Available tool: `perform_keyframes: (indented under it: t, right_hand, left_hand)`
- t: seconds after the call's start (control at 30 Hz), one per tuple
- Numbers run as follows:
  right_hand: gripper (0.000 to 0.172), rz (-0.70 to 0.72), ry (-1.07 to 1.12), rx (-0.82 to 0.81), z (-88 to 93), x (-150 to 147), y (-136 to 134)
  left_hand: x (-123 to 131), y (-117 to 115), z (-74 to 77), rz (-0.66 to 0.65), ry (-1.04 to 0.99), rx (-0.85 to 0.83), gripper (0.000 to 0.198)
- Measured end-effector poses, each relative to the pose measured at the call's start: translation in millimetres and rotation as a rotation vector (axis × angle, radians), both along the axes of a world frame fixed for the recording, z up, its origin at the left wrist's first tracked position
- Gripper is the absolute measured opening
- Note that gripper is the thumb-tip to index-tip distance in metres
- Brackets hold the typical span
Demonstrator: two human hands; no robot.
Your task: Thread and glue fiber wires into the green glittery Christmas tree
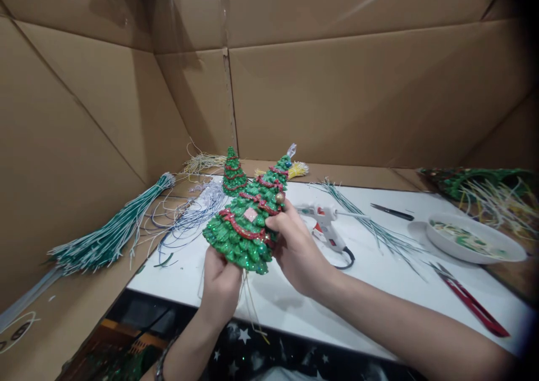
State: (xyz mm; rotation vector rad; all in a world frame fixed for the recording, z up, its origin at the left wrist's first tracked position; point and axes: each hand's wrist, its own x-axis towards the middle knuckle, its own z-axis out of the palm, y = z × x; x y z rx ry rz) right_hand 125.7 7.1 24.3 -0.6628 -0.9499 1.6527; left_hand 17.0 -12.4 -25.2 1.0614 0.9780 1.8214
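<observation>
A green glittery Christmas tree ornament (248,229) with red garlands and a clear tip is held up, tilted to the right, above the white board. My left hand (222,280) is closed around its base from below, the fingertips hidden behind it. With thumb and fingers, my right hand (290,240) grips the tree's right side beside a gold ball. Thin yellowish wires (252,302) hang beneath the base. Behind it stands a second, smaller-looking green tree (233,173). A white hot glue gun (328,226) lies just right of my right hand.
Green wires (122,223) lie bundled at left, near loose blue wires (189,218). More green wires (362,212) spread at right, by black tweezers or a blade (391,211). A white bowl (438,245) holds clippings; red-handled snips (471,302) lie before it. Cardboard walls (337,100) enclose the board.
</observation>
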Motion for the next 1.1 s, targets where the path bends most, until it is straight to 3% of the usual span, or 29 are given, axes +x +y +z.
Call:
perform_keyframes:
  t: [0.1, 0.17, 0.5, 0.73, 1.1]
  right_hand:
    - [0.040, 0.017, 0.001, -0.001, 5.6, 4, 4]
    - [0.039, 0.001, -0.016, 0.007, 7.6, 6, 5]
    - [0.059, 0.104, 0.054, 0.162, 12.8, 10, 7]
    - [0.059, 0.066, 0.054, 0.086, 11.7, 10, 8]
    - [0.055, 0.014, 0.016, 0.226, 9.1, 11, 14]
  left_hand:
    - [-4, -2, 4.1, -0.266, -0.075, 0.030, 0.034]
    - [-7, -3, 3.5, -0.339, -0.065, 0.062, 0.041]
    - [-14, 6, -18.8, -0.354, 0.023, 0.194, 0.052]
    - [-11, 8, -20.0, -0.372, -0.001, 0.156, 0.049]
    - [9, -3, -5.1, -0.225, -0.157, 0.080, 0.050]
